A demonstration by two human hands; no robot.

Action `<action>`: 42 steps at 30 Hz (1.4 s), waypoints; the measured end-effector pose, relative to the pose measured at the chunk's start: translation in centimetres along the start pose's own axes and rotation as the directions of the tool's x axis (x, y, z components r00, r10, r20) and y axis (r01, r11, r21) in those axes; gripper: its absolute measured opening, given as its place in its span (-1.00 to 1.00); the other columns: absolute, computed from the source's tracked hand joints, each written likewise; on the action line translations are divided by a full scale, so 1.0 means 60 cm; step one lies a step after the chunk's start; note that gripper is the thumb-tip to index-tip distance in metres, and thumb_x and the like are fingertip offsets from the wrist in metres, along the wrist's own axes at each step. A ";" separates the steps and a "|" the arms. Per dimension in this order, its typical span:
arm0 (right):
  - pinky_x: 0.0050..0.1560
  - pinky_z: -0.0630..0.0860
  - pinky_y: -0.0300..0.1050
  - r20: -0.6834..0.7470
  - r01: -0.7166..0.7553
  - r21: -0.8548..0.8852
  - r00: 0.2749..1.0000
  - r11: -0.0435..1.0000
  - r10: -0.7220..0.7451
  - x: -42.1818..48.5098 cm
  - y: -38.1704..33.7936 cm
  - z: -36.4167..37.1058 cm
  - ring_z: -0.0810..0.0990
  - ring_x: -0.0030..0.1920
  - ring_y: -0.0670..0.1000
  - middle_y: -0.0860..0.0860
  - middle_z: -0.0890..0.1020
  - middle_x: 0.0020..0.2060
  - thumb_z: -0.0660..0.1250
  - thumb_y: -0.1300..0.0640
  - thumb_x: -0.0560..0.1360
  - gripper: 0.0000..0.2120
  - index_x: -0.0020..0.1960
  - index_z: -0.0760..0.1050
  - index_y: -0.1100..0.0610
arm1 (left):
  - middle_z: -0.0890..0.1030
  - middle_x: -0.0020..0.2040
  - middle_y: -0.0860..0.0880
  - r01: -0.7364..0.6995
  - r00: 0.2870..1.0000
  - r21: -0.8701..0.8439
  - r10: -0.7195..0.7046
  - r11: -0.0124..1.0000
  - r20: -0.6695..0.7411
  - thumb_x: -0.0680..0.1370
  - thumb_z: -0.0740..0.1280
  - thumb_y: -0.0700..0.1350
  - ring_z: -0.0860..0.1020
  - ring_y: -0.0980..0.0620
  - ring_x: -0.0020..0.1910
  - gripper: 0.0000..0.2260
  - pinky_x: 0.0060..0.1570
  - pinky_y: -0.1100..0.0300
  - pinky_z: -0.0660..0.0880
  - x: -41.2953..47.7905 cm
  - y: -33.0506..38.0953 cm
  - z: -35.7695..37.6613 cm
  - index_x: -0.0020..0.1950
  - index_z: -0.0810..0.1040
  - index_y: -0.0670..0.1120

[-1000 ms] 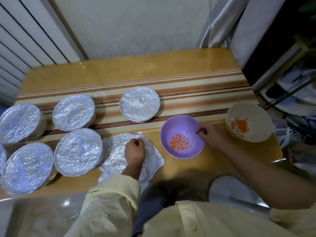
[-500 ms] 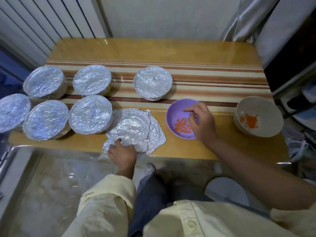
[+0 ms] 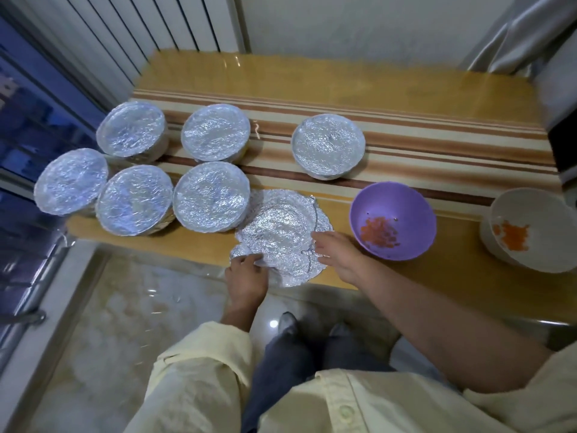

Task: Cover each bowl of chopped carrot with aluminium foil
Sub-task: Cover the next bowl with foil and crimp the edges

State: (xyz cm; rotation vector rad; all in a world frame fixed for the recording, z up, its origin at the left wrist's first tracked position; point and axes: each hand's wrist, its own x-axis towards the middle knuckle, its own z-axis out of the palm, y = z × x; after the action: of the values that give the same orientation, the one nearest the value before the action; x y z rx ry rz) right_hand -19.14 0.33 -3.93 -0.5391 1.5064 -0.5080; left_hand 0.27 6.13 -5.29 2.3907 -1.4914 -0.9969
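A stack of crumpled round foil sheets lies at the table's near edge. My left hand pinches the stack's near-left edge. My right hand rests on its right edge, fingers spread on the foil. Just right of it stands an uncovered purple bowl with chopped carrot. Further right is an uncovered white bowl with carrot. Several foil-covered bowls stand to the left and behind, such as a foil-covered bowl touching the stack and another foil-covered bowl behind.
The wooden table has a striped band across its middle. A white slatted radiator and a window lie to the left, a grey curtain at the back right. Marble floor and my legs show below.
My right hand left the purple bowl and moved left onto the foil stack. My left hand stayed at the stack's near edge. The camera view shifted left and down.
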 end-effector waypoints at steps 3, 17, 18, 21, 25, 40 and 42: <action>0.24 0.47 0.00 -0.008 -0.047 0.045 0.999 0.998 0.047 0.009 -0.005 0.030 0.54 0.17 0.10 0.13 0.55 0.16 0.43 -0.08 0.43 -0.57 0.16 0.49 0.16 | 0.47 0.29 -0.17 -0.008 1.000 -0.036 0.009 0.999 0.027 0.56 0.33 -0.16 0.47 -0.20 0.27 -0.72 0.35 0.07 0.29 0.007 -0.010 -0.014 0.27 0.60 -0.04; -0.31 0.33 -0.09 -0.171 0.392 -0.334 0.869 0.857 -0.464 -0.041 -0.051 0.069 0.42 -0.37 0.03 -0.01 0.41 -0.44 0.39 0.11 0.46 -0.75 -0.32 0.40 0.14 | 0.65 -0.12 -0.10 -0.168 0.981 -0.190 0.183 0.967 0.062 0.57 0.29 -0.03 0.60 -0.11 -0.08 -0.81 -0.01 -0.06 0.53 0.050 0.000 -0.061 -0.05 0.56 -0.15; -0.33 0.29 -0.09 -0.189 0.414 -0.340 0.850 0.845 -0.492 -0.043 -0.053 0.059 0.36 -0.39 0.00 -0.03 0.35 -0.47 0.40 0.11 0.45 -0.69 -0.36 0.33 0.10 | 0.64 -0.13 -0.10 -0.154 0.984 -0.229 0.171 0.961 0.054 0.59 0.30 0.01 0.61 -0.12 -0.11 -0.77 -0.03 -0.05 0.54 0.049 0.011 -0.059 -0.04 0.54 -0.16; -0.34 0.26 -0.11 -0.213 0.476 -0.331 0.803 0.815 -0.556 -0.061 -0.057 0.022 0.31 -0.40 -0.04 -0.01 0.32 -0.47 0.40 0.14 0.48 -0.67 -0.35 0.31 0.16 | 0.60 -0.08 -0.11 -0.018 0.990 -0.402 0.072 0.915 0.118 0.56 0.29 0.21 0.60 -0.14 -0.08 -0.58 0.00 -0.12 0.58 0.042 0.050 -0.057 0.04 0.46 -0.17; -0.29 0.38 -0.13 -0.294 0.499 -0.168 0.798 0.850 -0.526 -0.086 -0.059 -0.031 0.44 -0.37 -0.03 0.07 0.49 -0.38 0.36 0.24 0.51 -0.88 -0.16 0.49 0.27 | 0.54 -0.28 -0.08 0.086 0.983 -0.679 0.047 0.729 0.175 0.42 0.44 0.26 0.50 -0.02 -0.29 -0.47 -0.12 0.05 0.52 0.034 0.105 -0.050 -0.04 0.49 -0.22; -0.37 0.54 -0.21 -0.542 0.348 -0.032 0.782 0.937 -0.309 -0.119 -0.023 -0.234 0.63 -0.17 0.00 0.05 0.65 -0.12 0.46 0.04 0.45 -0.82 -0.05 0.54 0.10 | 0.35 -0.44 -0.02 0.032 0.954 -0.650 0.170 0.759 0.246 0.54 0.45 -0.16 0.30 0.05 -0.44 -0.66 -0.51 0.36 0.32 -0.015 0.269 0.041 -0.33 0.34 -0.09; -0.47 0.45 -0.35 -0.510 0.310 -0.041 0.811 0.950 -0.287 -0.114 -0.018 -0.246 0.59 -0.23 -0.05 0.03 0.62 -0.17 0.46 0.08 0.45 -0.80 -0.02 0.53 0.16 | 0.33 -0.45 -0.01 0.029 0.967 -0.638 0.141 0.770 0.214 0.55 0.44 -0.07 0.31 0.06 -0.44 -0.62 -0.46 0.33 0.33 -0.014 0.276 0.050 -0.35 0.32 -0.09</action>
State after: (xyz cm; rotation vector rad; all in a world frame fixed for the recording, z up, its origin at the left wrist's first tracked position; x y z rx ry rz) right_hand -33.91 3.45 2.16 -0.6434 1.9213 -0.9910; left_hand -14.07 -0.70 0.30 1.7647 -1.0286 -1.5385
